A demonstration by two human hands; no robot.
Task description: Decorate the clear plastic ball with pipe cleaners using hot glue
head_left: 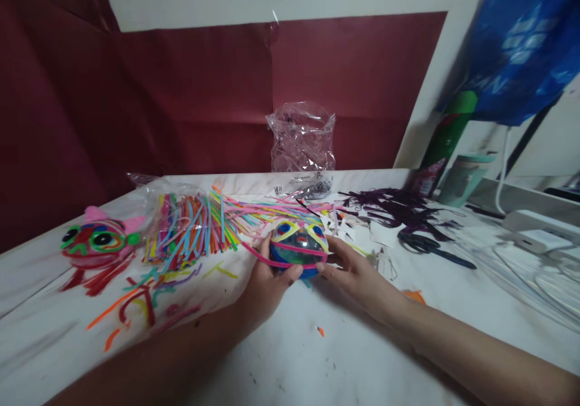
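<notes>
Between my hands, just above the white table, is a round craft ball (299, 246) with a face on it. It has blue eyes ringed in yellow, a dark glossy middle and a blue underside. A pink pipe cleaner (290, 250) crosses its front in bands, and a loose end sticks out to the left past my fingers. My left hand (270, 278) is closed on the ball's left side, thumb at the lower front. From the right, my right hand (351, 270) grips it with thumb and fingers at its edge. The ball's back is hidden.
A finished-looking pink face figure (97, 240) stands at the left. Colourful pipe cleaners (190, 231) lie beside it, with cut scraps (140, 303) in front. Black scissors (435, 250), purple strands (394, 206), white cables (512, 273) and a green cup (466, 179) are at the right.
</notes>
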